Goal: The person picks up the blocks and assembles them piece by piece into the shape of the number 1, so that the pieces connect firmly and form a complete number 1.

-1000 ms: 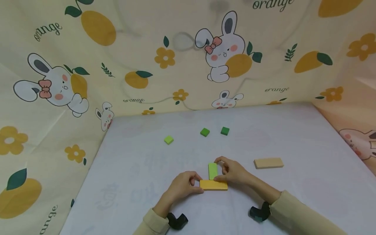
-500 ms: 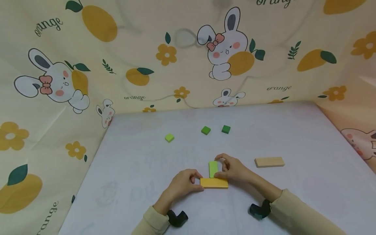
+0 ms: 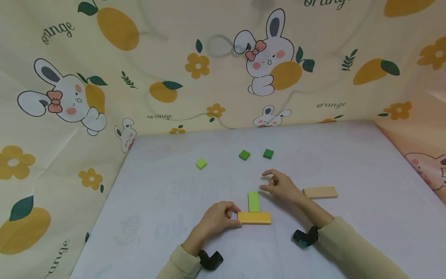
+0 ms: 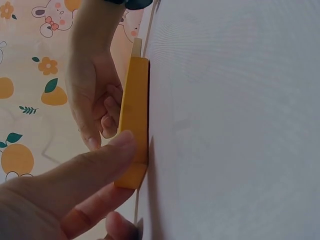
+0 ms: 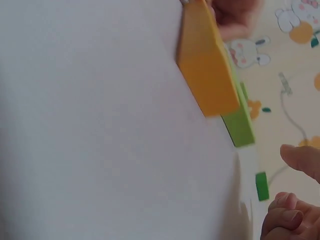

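Observation:
A yellow rectangular block [image 3: 254,218] lies lengthwise on the white tabletop. My left hand [image 3: 218,218] pinches its left end between thumb and fingers; the left wrist view shows the thumb against the yellow block [image 4: 134,110]. Behind it, a light green block [image 3: 253,201] lies at right angles, its near end against the yellow block's far side. My right hand [image 3: 280,186] is off to the right of the green block's far end, thumb and forefinger spread apart with nothing between them. In the right wrist view the green block [image 5: 240,125] shows beyond the yellow one.
Toward the back lie three small square blocks: a lime one [image 3: 201,164], a mid-green one [image 3: 244,155] and a dark green one [image 3: 268,154]. A plain wooden block [image 3: 320,192] lies beside the right forearm. A printed cloth [image 3: 223,69] hangs behind the table.
My right hand has let go of the light green block and moved away to the back right. My left hand keeps its grip on the yellow block. Both blocks stay together.

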Tool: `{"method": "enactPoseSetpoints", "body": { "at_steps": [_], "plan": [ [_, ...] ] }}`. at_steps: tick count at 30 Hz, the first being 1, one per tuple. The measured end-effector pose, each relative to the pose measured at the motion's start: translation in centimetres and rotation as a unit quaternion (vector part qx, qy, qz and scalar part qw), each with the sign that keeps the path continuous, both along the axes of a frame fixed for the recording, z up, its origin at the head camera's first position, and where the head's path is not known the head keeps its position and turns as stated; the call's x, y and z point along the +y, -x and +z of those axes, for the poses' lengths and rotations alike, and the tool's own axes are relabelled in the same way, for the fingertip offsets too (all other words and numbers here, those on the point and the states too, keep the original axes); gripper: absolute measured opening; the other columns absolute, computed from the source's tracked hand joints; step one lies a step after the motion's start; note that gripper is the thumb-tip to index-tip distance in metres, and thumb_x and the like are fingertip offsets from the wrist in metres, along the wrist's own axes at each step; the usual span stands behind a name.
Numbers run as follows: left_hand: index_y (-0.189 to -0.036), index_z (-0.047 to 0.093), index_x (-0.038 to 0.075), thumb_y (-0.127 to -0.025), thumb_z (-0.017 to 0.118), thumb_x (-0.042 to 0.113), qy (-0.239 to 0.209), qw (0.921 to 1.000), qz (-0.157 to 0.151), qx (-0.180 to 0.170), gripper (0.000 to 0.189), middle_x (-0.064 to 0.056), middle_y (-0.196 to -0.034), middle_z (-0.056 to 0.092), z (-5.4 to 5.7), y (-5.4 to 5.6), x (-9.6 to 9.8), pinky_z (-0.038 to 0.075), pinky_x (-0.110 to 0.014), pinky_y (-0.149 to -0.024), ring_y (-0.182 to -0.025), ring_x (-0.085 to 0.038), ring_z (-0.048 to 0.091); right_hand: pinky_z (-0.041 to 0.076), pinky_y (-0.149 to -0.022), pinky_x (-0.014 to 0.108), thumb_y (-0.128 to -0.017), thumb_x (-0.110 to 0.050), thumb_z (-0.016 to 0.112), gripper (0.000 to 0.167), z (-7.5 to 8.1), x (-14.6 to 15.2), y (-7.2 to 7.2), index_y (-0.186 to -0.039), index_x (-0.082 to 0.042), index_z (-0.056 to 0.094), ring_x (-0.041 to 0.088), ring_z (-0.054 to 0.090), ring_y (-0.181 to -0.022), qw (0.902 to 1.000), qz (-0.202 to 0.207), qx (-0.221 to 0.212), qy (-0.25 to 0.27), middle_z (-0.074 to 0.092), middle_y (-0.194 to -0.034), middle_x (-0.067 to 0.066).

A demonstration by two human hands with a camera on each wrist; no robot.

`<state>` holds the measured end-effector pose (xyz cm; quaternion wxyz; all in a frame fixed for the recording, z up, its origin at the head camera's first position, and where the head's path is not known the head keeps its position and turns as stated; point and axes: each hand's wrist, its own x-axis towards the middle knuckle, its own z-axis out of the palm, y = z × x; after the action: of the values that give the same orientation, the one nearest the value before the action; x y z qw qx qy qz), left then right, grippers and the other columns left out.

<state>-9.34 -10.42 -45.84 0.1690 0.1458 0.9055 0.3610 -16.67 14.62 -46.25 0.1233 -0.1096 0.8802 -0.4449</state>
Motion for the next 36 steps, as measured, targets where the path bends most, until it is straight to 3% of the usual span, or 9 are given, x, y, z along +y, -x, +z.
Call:
{"method": "enactPoseSetpoints", "body": {
  "at_steps": [7, 17, 36],
  "plan": [
    [-0.097, 0.07, 0.011, -0.073, 0.083, 0.024, 0.0, 1.0, 0.001, 0.001, 0.03, 0.008, -0.067, 0.045, 0.0, 0.0, 0.0, 0.029, -0.017, -0.057, -0.06, -0.004, 0.037, 0.039, -0.061, 0.021, -0.088, -0.025, 0.07, 0.044, 1.2, 2.0, 1.2, -0.123, -0.002, 0.056, 0.009, 0.046, -0.065, 0.9999, -0.01, -0.008, 0.006, 0.051, -0.072, 0.0],
    [-0.098, 0.071, 0.011, -0.073, 0.083, 0.026, -0.001, 1.0, 0.004, 0.003, 0.031, 0.007, -0.068, 0.046, 0.2, 0.0, -0.1, 0.029, -0.018, -0.057, -0.06, -0.005, 0.037, 0.038, -0.058, 0.02, -0.088, -0.02, 0.07, 0.025, 3.0, 6.9, 2.9, -0.108, -0.006, 0.067, 0.004, 0.044, -0.064, 0.9955, 0.088, 0.027, -0.021, 0.055, -0.075, 0.002],
    [-0.098, 0.071, 0.014, -0.074, 0.083, 0.027, -0.002, 1.0, 0.003, -0.005, 0.03, 0.009, -0.067, 0.045, -0.4, 0.1, 0.0, 0.029, -0.017, -0.057, -0.06, -0.003, 0.037, 0.036, -0.055, 0.023, -0.083, -0.009, 0.073, 0.023, 2.3, 12.7, 1.2, -0.103, 0.0, 0.067, 0.0, 0.043, -0.063, 0.9875, 0.144, 0.062, 0.013, 0.045, -0.071, -0.011]
  ]
}}
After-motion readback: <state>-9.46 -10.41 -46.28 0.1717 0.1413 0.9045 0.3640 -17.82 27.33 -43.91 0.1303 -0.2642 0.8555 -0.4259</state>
